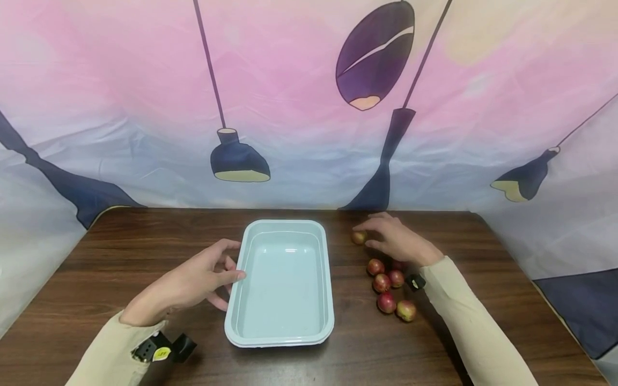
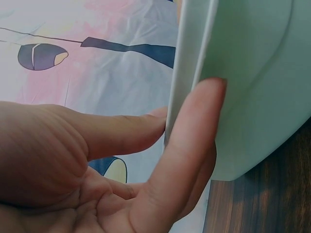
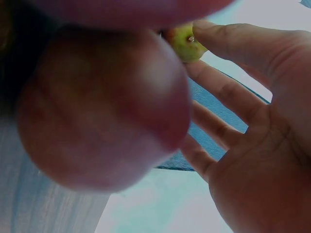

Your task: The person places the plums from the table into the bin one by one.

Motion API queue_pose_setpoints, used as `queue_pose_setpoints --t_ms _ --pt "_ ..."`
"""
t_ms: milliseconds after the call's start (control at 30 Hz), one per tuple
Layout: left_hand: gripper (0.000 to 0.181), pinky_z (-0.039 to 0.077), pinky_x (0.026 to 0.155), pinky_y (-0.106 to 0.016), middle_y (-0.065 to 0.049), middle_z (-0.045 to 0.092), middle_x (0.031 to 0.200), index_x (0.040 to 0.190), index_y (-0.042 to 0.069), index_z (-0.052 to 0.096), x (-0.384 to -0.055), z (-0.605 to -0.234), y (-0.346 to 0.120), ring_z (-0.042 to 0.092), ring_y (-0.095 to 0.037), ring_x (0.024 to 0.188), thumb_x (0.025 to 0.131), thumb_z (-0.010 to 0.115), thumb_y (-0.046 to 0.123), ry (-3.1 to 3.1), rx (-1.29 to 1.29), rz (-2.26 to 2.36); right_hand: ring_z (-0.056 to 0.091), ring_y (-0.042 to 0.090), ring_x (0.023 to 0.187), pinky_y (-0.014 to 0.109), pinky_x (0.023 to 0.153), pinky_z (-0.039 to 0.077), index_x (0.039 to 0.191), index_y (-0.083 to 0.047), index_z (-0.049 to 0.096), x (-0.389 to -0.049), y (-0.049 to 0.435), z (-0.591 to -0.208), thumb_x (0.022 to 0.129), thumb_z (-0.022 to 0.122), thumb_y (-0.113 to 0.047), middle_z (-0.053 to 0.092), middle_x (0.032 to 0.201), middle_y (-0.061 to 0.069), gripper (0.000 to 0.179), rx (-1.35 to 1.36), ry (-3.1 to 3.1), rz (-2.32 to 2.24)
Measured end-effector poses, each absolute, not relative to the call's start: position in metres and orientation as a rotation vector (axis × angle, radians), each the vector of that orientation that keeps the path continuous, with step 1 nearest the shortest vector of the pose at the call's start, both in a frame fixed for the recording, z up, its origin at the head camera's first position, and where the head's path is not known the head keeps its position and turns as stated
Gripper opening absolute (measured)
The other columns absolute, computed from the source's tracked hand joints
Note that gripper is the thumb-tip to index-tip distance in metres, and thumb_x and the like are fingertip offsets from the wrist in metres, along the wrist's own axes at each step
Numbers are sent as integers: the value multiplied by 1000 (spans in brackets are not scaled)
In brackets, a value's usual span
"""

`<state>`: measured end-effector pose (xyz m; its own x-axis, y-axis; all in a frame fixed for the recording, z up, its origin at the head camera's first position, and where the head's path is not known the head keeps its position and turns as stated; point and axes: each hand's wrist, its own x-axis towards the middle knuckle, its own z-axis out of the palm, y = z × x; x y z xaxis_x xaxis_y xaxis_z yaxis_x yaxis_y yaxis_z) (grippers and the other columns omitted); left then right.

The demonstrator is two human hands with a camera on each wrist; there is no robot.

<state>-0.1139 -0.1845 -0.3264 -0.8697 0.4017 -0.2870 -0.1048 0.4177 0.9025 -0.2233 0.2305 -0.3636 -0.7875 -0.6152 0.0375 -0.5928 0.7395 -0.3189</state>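
Note:
A pale blue rectangular tray (image 1: 280,342) stands on the wooden table. My left hand (image 1: 203,276) pinches its left rim, thumb on the rim and fingers below against the outer wall; the left wrist view shows this grip on the rim (image 2: 187,63) up close. At the far right of the tray, my right hand (image 1: 396,238) has its thumb and index finger about a small red-and-yellow apple (image 1: 359,237). In the right wrist view those fingertips meet at the yellow-green side of this apple (image 3: 187,46), while the other fingers are spread.
Several more small apples (image 1: 381,282) lie in a cluster right of the tray, below my right forearm; one is partly hidden by the wrist. A large blurred apple (image 3: 104,111) fills much of the right wrist view. A printed cloth (image 1: 299,107) hangs behind the table (image 1: 159,236).

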Motion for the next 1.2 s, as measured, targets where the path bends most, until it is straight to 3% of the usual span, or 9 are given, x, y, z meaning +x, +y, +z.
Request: queue_pose_setpoints --t_ms 233,1200 --pt "68 66 64 -46 -20 56 104 155 -5 18 -113 -326 -184 68 -25 83 103 59 8 2211 244 1462 52 36 133 65 113 39 129 -16 70 -223 230 -366 94 73 -15 69 132 5 36 -985 2865 -499" --pt "66 66 68 -48 -21 57 106 155 -4 20 -115 -326 -183 66 -26 83 103 59 7 2152 196 1505 58 29 125 52 110 46 123 -15 72 -227 234 -363 92 76 -18 72 126 2 31 -996 2904 -522"
